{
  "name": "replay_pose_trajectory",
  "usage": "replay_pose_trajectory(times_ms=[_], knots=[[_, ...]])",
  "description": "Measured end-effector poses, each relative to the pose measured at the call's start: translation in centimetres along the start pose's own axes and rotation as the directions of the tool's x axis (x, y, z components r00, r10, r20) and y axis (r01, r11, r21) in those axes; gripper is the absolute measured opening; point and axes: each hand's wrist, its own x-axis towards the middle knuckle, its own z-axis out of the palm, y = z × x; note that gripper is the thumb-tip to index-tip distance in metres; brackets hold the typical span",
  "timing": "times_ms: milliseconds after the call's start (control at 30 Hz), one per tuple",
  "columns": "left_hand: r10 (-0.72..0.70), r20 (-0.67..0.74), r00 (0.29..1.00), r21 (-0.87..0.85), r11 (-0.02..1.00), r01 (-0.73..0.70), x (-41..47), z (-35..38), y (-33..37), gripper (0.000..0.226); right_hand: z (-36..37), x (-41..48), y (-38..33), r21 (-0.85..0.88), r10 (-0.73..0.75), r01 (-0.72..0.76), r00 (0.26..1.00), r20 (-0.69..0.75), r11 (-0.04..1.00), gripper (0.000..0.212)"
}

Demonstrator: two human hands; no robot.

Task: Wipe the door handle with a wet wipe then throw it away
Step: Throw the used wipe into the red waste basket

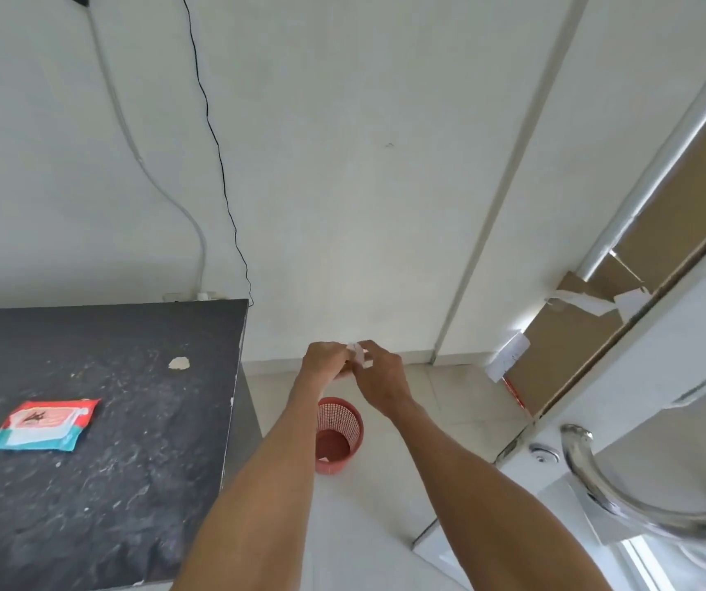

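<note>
Both arms reach forward over the floor. My left hand [325, 358] and my right hand [381, 375] meet in front of the wall and pinch a small white wet wipe [360, 356] between their fingers. Below them on the floor stands a red mesh waste basket [338, 437]. The curved chrome door handle [624, 492] sits on the white door at the lower right, well apart from both hands. A red and blue wet wipe pack [44, 426] lies flat on the black table at the left.
The black speckled table [129, 484] fills the lower left, its edge next to my left forearm. Two cables [215, 134] hang down the white wall. A door panel covered in brown cardboard [598, 334] leans at the right.
</note>
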Motion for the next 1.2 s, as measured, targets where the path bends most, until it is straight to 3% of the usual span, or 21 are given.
replay_pose_trajectory(times_ms=[200,267,400,533,700,1033,1200], knots=[[0.021,-0.081,0.996,-0.053,0.998,-0.025,7.1,1.6,-7.4,0.029,5.9,4.4,8.3,-0.020,-0.040,0.041,0.998,0.046,0.999,0.031],[0.000,-0.109,0.994,-0.125,0.992,-0.014,8.6,2.2,-10.7,0.016,8.5,5.4,11.6,-0.030,-0.030,0.032,0.997,0.077,0.999,0.035],[-0.041,-0.115,0.993,-0.294,0.956,0.005,14.5,2.7,-19.5,0.011,15.5,7.8,20.1,-0.014,-0.005,0.006,0.996,0.086,1.000,0.045],[-0.040,-0.108,0.993,-0.356,0.934,-0.001,20.9,1.9,-28.7,0.010,22.0,9.6,27.7,0.031,0.018,-0.020,0.996,0.085,0.999,0.049],[-0.060,-0.090,0.994,-0.491,0.871,0.008,28.7,1.4,-38.1,0.035,29.5,12.5,36.3,0.044,0.040,-0.044,0.996,0.077,0.998,0.051],[-0.147,-0.074,0.986,-0.507,0.857,0.089,37.4,1.2,-47.3,0.039,39.3,16.4,46.6,-0.004,0.038,-0.038,0.996,0.077,0.999,0.044],[-0.162,-0.043,0.986,-0.516,0.848,0.117,39.1,1.3,-49.3,0.080,40.7,16.7,47.6,-0.055,0.064,-0.059,0.993,0.096,0.997,0.047]])
